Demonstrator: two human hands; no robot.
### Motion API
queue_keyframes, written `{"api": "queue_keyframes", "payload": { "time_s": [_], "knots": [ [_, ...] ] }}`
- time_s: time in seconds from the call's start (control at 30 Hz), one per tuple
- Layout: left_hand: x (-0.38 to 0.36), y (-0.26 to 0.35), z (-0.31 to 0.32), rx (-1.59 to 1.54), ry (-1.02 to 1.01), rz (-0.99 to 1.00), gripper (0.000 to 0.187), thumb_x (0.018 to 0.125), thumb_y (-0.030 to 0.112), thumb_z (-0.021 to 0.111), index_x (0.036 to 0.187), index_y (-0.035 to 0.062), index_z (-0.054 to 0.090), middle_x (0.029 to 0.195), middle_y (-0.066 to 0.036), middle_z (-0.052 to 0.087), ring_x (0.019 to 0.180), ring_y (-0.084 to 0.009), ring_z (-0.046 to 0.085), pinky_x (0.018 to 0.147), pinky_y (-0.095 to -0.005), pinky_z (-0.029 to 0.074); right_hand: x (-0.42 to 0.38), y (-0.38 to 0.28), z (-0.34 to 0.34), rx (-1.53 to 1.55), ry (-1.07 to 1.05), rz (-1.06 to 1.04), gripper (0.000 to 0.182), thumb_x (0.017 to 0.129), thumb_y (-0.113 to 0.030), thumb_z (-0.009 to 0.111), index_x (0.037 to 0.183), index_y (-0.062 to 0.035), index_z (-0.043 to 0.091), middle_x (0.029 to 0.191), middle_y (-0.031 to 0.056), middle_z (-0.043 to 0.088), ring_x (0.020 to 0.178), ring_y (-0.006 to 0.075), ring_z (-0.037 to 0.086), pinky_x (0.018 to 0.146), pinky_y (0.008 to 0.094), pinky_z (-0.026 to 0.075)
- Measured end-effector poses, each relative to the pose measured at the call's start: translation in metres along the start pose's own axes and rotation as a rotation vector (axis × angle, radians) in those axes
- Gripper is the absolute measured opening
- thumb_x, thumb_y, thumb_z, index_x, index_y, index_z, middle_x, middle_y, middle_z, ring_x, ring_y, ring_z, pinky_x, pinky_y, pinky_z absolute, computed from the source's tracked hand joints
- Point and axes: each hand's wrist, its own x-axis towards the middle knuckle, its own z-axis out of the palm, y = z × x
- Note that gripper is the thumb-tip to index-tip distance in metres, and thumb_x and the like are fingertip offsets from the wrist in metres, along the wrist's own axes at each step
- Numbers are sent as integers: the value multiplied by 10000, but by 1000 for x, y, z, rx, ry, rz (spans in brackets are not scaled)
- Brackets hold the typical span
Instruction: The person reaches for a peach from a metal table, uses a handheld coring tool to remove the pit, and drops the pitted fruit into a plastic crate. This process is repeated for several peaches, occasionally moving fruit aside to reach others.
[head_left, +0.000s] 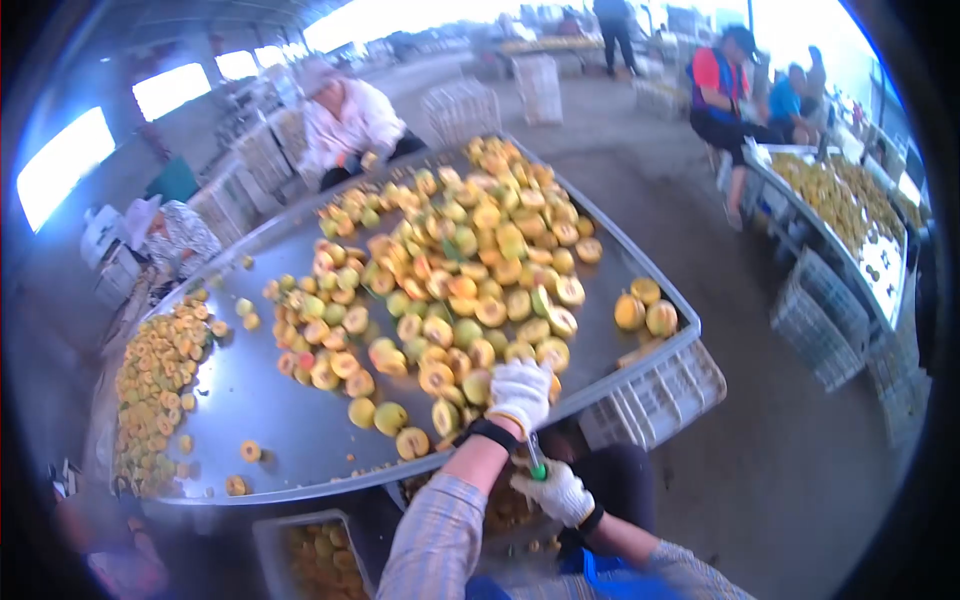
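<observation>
Halved yellow fruit (465, 287) lies heaped across the metal table (300, 420), and the gloved left hand (520, 395) is at the heap's near edge, its fingertips against the closest pieces. Blur makes it hard to judge, so I cannot tell whether those fingers pinch a piece or merely touch it. Just below, the gloved right hand (556, 494) has its fingers wrapped around a green-handled tool (538, 470), whose metal part points up toward the left wrist. A black band (490, 433) circles that wrist, above a plaid sleeve (438, 535).

Three larger fruits (630, 312) sit apart near the table's right corner, while a second pile (155, 395) covers its left end. Under the right edge stands a white crate (660, 395); below the near edge, another crate (268, 550) holds more fruit. Across the table sits a person in a pale shirt (355, 125), and farther left a person in a patterned top (190, 238). Off to the right, a person in red and dark blue (718, 85) sits beside another table (785, 197) spread with produce.
</observation>
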Motion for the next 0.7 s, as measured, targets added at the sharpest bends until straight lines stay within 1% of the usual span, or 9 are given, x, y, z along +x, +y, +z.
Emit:
{"api": "queue_keyframes", "payload": {
  "time_s": [0.03,0.13,0.23,0.27,0.33,0.47,0.6,0.67,0.7],
  "knots": [
    [4,0,-10,-16,-145,-44,390,852,194,592,1238,146,616,1045,-113,667,961,-286,663,732,-435,537,0,2,-1,-6,-12,-6,477,901,-235,736,1322,-44,619,643,5,607,541,75,557,536,274,466],
    [-6,-11,-14,-126,-120,-45,195,835,234,628,993,145,700,995,-108,695,932,-290,680,759,-440,546,-7,-14,1,18,-23,13,491,905,-207,731,1327,0,590,625,15,605,501,86,553,492,263,440],
    [-28,-26,-29,-233,57,-127,352,789,399,676,1004,121,681,961,-135,682,923,-336,669,808,-463,534,-8,-17,3,40,-41,33,520,901,-203,733,1347,7,565,626,22,607,506,87,557,491,263,442],
    [-38,-33,-35,-343,114,-186,372,757,320,730,1043,91,663,996,-138,675,901,-302,671,821,-410,535,-6,-8,4,68,-46,11,549,897,-212,734,1363,9,547,631,25,611,507,92,560,490,262,443],
    [-69,-46,-68,-1213,232,-388,404,720,168,767,1084,49,639,1006,-101,671,891,-227,658,812,-349,537,-6,-5,7,94,-60,-9,577,893,-221,735,1380,11,528,635,28,615,508,97,563,489,262,445],
    [-160,-76,-133,-1668,376,-499,415,731,47,755,1122,15,620,969,-46,665,885,-137,638,708,-269,555,-5,-4,16,14,-81,44,608,874,-249,737,1383,7,525,653,30,629,518,117,585,485,267,450],
    [-261,-103,-211,-1380,398,-554,355,815,54,671,1169,64,647,929,-47,670,712,-117,647,529,-219,508,-22,-14,31,-75,-115,70,560,896,-268,714,1365,-7,553,673,27,631,551,112,603,509,267,465],
    [-307,-126,-229,-1443,284,-671,251,905,174,607,1124,64,659,867,-63,681,643,-133,652,457,-218,489,-25,-8,37,-174,-151,-3,541,910,-285,697,1366,-25,564,673,15,624,555,108,601,541,267,476],
    [-326,-135,-229,-1171,264,-518,377,974,409,548,1092,66,652,806,-92,684,609,-160,659,413,-237,471,-33,-13,43,-220,-163,2,526,914,-304,695,1371,-69,579,671,4,621,559,98,592,562,267,480]
  ]
}}
